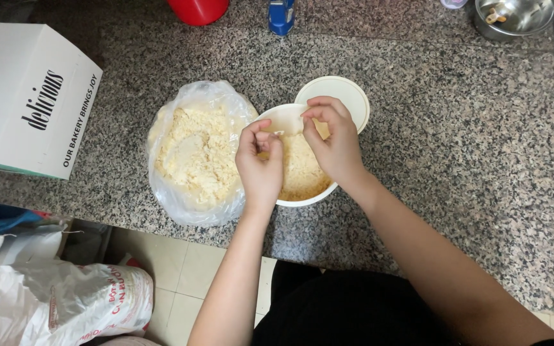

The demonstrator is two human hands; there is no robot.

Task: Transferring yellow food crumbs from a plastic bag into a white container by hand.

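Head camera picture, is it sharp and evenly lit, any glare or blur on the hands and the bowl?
Head view: even, soft light, faint shadows; left hand, right hand and white bowl look sharp; mild sheen on the plastic bag; granite counter crisp, upper corners darker.

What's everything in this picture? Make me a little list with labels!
Surface: speckled grey granite counter
Left hand: over the round white bowl of yellowish crumbly flour, fingertips pinched together
Right hand: over the same bowl, fingertips pinched near the left hand's
Beside bowl, left: clear plastic bag open, holding more yellowish flour
Behind bowl: round white lid
Far left: white cardboard box
Back edge: red container, blue bottle, metal bowl
On floor: white printed sack
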